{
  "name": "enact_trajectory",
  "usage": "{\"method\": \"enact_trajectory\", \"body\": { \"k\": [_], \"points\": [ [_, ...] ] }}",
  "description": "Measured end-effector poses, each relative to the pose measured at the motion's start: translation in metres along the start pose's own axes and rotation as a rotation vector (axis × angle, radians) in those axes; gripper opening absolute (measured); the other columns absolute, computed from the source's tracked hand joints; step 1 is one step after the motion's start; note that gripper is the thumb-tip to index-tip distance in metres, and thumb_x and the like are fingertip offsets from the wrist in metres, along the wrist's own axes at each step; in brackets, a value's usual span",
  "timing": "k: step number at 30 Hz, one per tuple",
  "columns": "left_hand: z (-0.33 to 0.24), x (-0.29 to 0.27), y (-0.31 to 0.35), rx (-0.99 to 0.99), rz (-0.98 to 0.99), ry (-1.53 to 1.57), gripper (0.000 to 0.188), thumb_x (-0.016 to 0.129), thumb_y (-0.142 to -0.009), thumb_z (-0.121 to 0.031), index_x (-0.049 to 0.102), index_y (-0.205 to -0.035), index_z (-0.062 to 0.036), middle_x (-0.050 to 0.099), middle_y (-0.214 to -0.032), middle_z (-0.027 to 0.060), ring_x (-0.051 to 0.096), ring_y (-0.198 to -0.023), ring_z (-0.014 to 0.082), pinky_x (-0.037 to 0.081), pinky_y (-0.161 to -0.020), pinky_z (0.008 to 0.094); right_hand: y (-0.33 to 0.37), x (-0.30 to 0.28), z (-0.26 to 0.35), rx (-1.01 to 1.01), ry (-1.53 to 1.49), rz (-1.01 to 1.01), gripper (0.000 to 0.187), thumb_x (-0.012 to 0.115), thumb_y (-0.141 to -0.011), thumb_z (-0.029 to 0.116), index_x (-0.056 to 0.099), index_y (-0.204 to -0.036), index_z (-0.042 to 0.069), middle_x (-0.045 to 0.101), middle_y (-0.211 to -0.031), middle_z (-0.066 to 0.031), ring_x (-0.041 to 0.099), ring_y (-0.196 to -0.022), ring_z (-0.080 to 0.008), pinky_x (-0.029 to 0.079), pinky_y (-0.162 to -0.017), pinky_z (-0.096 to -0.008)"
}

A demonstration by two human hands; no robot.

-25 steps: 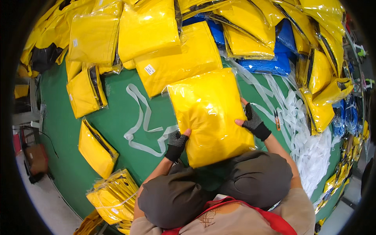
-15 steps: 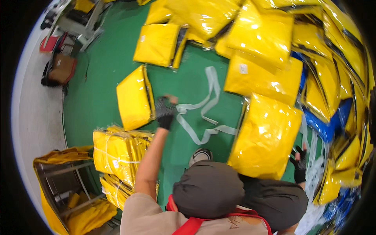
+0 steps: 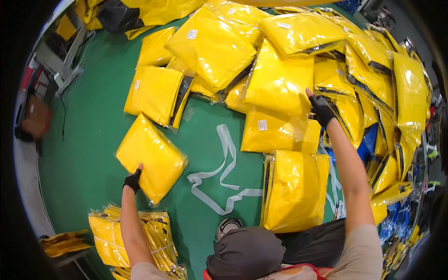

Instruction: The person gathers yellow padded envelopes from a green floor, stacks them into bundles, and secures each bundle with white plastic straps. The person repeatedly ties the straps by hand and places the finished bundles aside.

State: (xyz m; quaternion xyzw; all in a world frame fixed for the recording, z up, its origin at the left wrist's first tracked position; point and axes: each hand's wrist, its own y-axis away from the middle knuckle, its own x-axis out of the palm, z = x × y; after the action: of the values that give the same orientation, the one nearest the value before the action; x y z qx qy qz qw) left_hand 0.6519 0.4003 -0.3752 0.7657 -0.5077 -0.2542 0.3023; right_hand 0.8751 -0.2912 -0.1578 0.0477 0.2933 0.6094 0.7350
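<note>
My left hand [image 3: 133, 180], in a black fingerless glove, is closed on the near edge of a flat yellow packet [image 3: 151, 158] wrapped in clear plastic. Its thumb lies on top; the other fingers are hidden under it. Stretched out far to the right, my right hand [image 3: 322, 109], gloved alike, is at the right edge of another yellow packet [image 3: 280, 77] in the pile. One bare fingertip shows there; the rest of its fingers are hidden. Between my arms a pale strap [image 3: 210, 175] lies loosely folded on the green floor, its right end running to a yellow packet [image 3: 298, 191] by my knee.
A large heap of yellow packets [image 3: 364, 70] spreads across the far and right side, with blue wrapped items [image 3: 368, 137] among them. Tied bundles of yellow packets [image 3: 107, 233] stand at the near left. A brown box [image 3: 36, 116] sits by the left wall.
My left hand has come onto the left packet, which now lies turned. My right hand has swung from beside my knee forward to the pile. The view has shifted rightward.
</note>
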Motion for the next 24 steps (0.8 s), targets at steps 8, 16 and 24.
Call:
{"method": "enact_trajectory", "body": {
  "k": [8,16,24],
  "points": [
    [-0.095,0.125,0.077,1.229,-0.344,-0.900,0.106,0.070,-0.064,-0.048,0.013,-0.138,0.0021,0.023,-0.140,0.0230,0.023,-0.130,0.0373,0.020,-0.107,0.0401,0.102,0.105,0.010,-0.166,-0.709,0.239,0.035,0.062,-0.082,0.018,0.053,-0.112,0.001,0.061,-0.105,-0.0105,0.059,-0.094,-0.0197,0.049,-0.080,-0.0310],
    [-0.141,0.236,0.143,1.350,-0.013,-0.169,0.095,0.065,-0.067,-0.051,0.021,-0.134,-0.0005,0.030,-0.132,0.0234,0.034,-0.122,0.0353,0.029,-0.102,0.0395,0.234,0.069,0.071,-0.005,-0.237,0.427,0.047,0.064,-0.069,0.005,0.051,-0.113,-0.006,0.059,-0.108,-0.0170,0.059,-0.094,-0.0244,0.047,-0.085,-0.0352],
    [-0.059,0.154,0.181,0.462,0.211,0.876,0.047,0.058,-0.085,-0.024,0.042,-0.125,-0.0036,0.053,-0.118,0.0106,0.051,-0.108,0.0233,0.045,-0.088,0.0377,0.135,0.209,0.113,-0.547,0.658,1.451,0.058,0.069,-0.076,0.035,0.049,-0.120,0.002,0.059,-0.107,-0.0112,0.054,-0.095,-0.0179,0.044,-0.081,-0.0313]
  ]
}}
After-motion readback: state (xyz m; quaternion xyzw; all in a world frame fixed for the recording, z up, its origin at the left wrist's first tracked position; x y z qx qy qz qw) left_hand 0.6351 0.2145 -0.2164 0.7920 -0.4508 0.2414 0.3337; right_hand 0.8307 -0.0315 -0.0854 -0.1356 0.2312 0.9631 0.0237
